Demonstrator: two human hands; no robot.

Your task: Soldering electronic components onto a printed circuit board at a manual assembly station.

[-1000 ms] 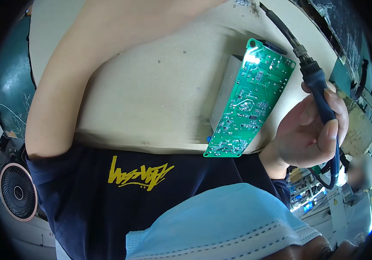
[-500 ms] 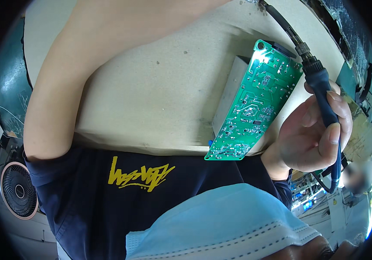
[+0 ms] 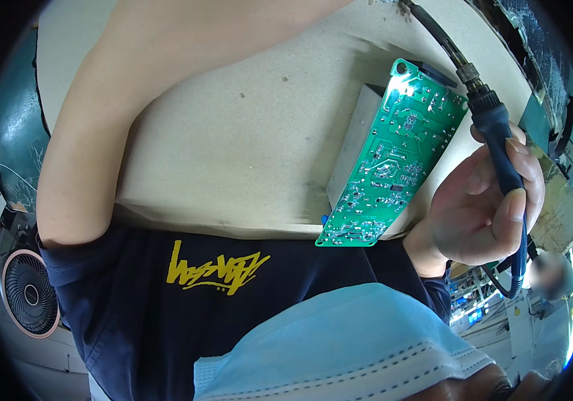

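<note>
My right hand [image 3: 483,200] is wrapped round the dark handle of a soldering iron [image 3: 493,134] at the right. The iron points up and left, and its tip reaches the top edge of the view beside a small silvery bit too cut off to name. My left forearm [image 3: 159,60] crosses the upper left and leaves at the top, so the left hand is hidden beyond the edge. Between my arms a green circuit board [image 3: 393,160] stands tilted, its soldered side showing, with a grey metal block [image 3: 353,140] behind it. Neither hand touches the board.
The board rests on a beige work surface [image 3: 233,154] with a few dark spots. A cable loops from the iron's lower end. A round fan [image 3: 31,294] stands at the lower left, beside a dark green surface [image 3: 16,120]. Shelving and another person, blurred, appear far right.
Almost nothing differs. The soldering iron and my right hand have shifted very slightly; the board stays where it was.
</note>
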